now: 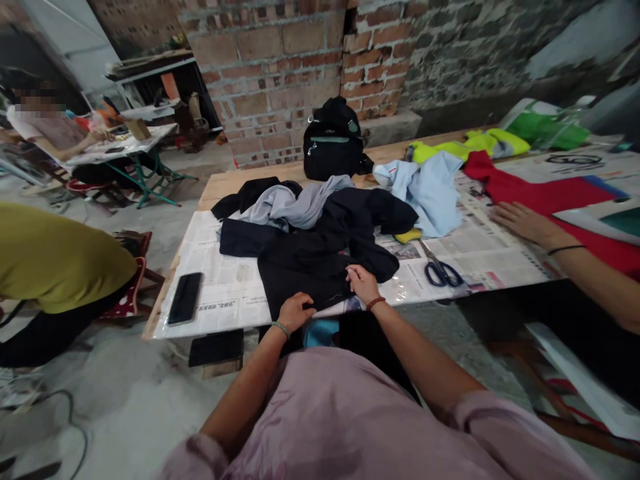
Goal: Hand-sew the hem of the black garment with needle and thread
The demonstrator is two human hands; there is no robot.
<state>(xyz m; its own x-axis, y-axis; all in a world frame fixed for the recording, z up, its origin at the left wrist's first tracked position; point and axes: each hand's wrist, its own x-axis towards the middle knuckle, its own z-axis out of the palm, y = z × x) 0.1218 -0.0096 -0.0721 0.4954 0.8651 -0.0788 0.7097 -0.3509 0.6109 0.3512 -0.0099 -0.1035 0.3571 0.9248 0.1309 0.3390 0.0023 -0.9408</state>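
Observation:
A black garment (pixel 305 263) lies bunched on the newspaper-covered table (pixel 235 273) in front of me. My left hand (pixel 296 312) is at its near edge, fingers curled onto the cloth. A little farther right, my right hand (pixel 363 284) is closed, pinching the same garment between thumb and fingers. Behind it lie a grey piece of clothing (pixel 295 208) and a dark navy one (pixel 370 207), partly overlapping. Blue-handled scissors (pixel 443 273) rest to the right of my right hand, touching neither hand.
A smartphone (pixel 185 298) lies at the table's left end. At the back stands a black backpack (pixel 333 143). Light blue clothing (pixel 425 190) and a yellow-green garment (pixel 467 145) lie right of centre. Another person's hand (pixel 523 221) rests by a red garment (pixel 540 190).

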